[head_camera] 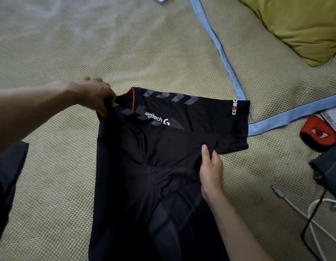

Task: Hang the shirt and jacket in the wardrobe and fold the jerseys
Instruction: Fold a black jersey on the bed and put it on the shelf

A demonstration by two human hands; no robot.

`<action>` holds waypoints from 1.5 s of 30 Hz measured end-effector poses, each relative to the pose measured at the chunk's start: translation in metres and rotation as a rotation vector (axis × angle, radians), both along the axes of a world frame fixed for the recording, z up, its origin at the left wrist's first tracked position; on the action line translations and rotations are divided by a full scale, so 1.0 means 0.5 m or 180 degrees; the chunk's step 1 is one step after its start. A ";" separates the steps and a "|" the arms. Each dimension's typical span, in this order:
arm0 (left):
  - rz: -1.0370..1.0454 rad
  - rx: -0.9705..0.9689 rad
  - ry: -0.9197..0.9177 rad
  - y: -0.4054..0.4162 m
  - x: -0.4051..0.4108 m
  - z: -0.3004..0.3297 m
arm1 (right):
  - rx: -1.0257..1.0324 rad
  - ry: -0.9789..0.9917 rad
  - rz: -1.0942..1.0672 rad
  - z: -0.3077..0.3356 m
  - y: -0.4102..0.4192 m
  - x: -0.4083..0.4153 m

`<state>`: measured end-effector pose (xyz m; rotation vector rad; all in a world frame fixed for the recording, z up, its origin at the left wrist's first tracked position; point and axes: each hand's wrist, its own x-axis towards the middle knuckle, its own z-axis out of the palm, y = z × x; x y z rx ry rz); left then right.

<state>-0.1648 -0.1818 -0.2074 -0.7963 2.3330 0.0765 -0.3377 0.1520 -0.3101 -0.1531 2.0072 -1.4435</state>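
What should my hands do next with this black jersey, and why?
Probably fold the right sleeve inward over the chest. The jersey lies on the mat, the left hand pinches its collar, the right hand grips cloth by the armpit, and that sleeve sticks out sideways.

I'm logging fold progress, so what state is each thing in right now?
jersey: spread on the mat, partly folded, one sleeve still out
left hand: pinches the jersey at the collar
right hand: grips the jersey below the sleeve
mat: lies flat under the jersey
pillow: lies on the mat
white cable: loose, unplugged end on the mat
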 end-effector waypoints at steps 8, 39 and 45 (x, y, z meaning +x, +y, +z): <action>0.0486 0.0877 0.0648 -0.028 0.007 0.044 | 0.0038 0.0867 0.0073 0.021 -0.030 -0.068; 0.0991 0.1555 0.1784 0.614 0.125 -0.082 | 0.0918 0.1276 0.0731 0.047 0.180 -0.233; 0.1456 0.1683 0.1337 0.819 0.282 -0.077 | 0.1467 0.0709 0.1846 0.066 0.380 -0.051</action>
